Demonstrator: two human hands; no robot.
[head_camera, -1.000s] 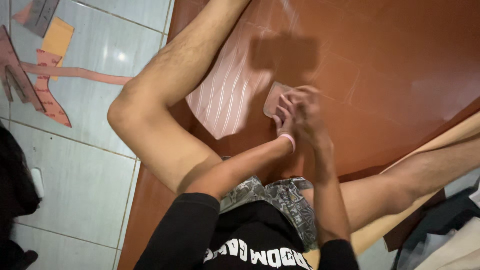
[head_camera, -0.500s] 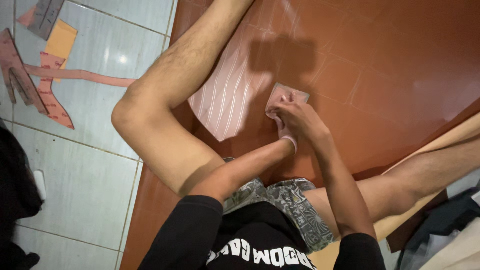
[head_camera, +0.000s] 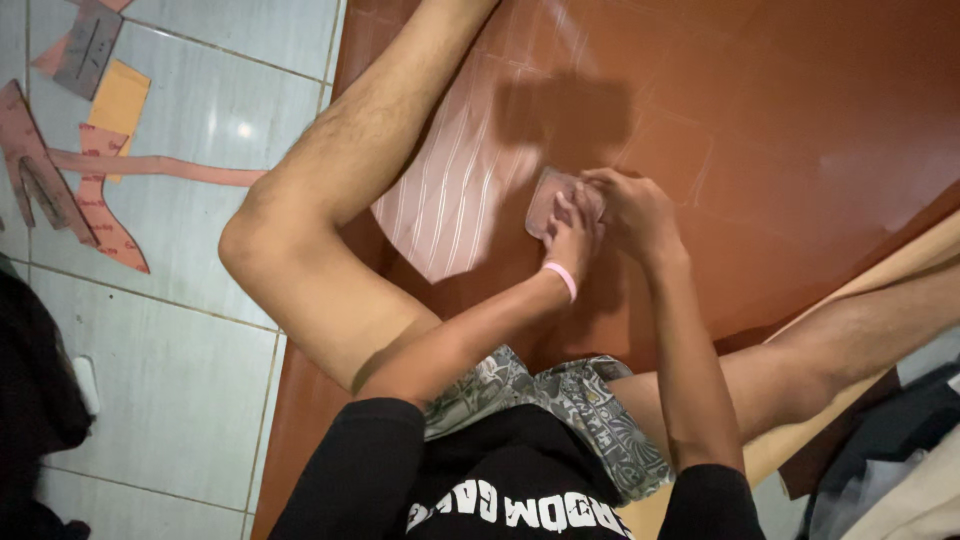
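While the person sits on the floor with one knee raised and the other leg stretched out, a large brown leather-like sheet (head_camera: 800, 130) lies spread between the legs, probably so that it stays flat and within easy reach. Nearest the body, a black shirt and patterned shorts fill the lower edge of the view. Beyond them, the left hand (head_camera: 572, 232), with a pink band at the wrist, and the right hand (head_camera: 630, 205) meet over a small pinkish template piece (head_camera: 545, 197), which lies flat on the sheet. The fingers of both hands are curled down and press on the piece, seemingly pinning it in place; whether the right hand also grips a tool cannot be told. Just beside it, towards the raised knee, lies a pale striped pattern piece (head_camera: 450, 210), rounded at its near end. Farther off on the white tiled floor (head_camera: 180, 330) lie several cut paper patterns (head_camera: 95, 200), pink, yellow and grey, long and angular in shape, with small markings too tiny to make out.
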